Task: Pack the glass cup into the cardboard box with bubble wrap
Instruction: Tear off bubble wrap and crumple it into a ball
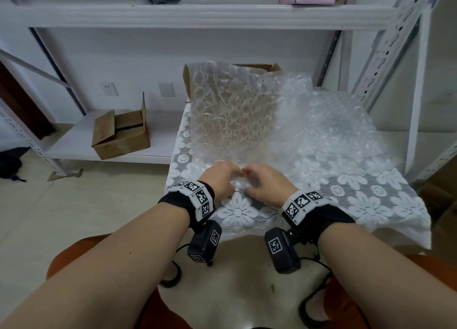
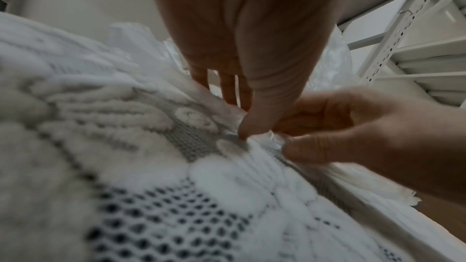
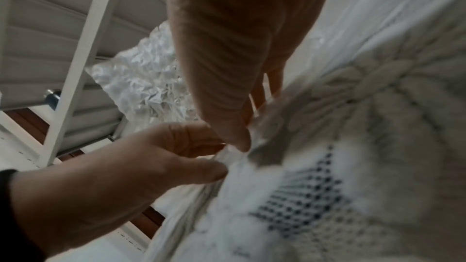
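A large-bubbled sheet of bubble wrap lies on the lace-covered table, its far end draped up over an open cardboard box. My left hand and right hand meet at the sheet's near edge. In the left wrist view the left hand pinches that crumpled edge between thumb and fingers. In the right wrist view the right hand pinches the same edge right beside it. No glass cup shows in any view.
A second, finer bubble wrap sheet covers the table's right side. A smaller cardboard box sits on a low white shelf to the left. White metal shelving stands behind and to the right.
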Motion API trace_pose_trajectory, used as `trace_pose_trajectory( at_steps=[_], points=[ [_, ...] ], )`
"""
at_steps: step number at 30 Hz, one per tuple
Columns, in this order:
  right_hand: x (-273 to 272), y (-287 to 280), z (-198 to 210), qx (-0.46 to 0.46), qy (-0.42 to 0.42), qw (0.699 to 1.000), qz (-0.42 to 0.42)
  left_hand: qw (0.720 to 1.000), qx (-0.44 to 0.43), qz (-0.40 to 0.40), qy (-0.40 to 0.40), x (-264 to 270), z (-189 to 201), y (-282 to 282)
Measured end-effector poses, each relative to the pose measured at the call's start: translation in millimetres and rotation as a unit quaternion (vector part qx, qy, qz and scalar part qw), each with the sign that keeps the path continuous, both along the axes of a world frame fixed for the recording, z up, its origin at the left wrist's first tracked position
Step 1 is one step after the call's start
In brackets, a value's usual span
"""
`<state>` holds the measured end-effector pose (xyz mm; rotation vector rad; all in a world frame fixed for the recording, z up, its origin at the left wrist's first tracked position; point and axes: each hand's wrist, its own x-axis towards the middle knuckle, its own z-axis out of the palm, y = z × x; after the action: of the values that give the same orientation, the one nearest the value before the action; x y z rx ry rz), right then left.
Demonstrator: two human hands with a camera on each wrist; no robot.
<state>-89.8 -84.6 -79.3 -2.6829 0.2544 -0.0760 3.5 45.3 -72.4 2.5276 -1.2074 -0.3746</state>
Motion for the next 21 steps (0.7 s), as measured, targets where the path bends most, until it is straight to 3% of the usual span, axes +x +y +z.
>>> trace_pose_trajectory(
  at_steps=[9,21],
  points=[
    [-9,-15,-1,-0.009,0.007,0.999,-0.051,0.998,0.011,0.055,-0.024,7,-3,6],
    [-8,-31,11,0.029,0.009,0.992,-0.125,0.985,0.047,0.168,0.000,21,14,23]
  ],
)
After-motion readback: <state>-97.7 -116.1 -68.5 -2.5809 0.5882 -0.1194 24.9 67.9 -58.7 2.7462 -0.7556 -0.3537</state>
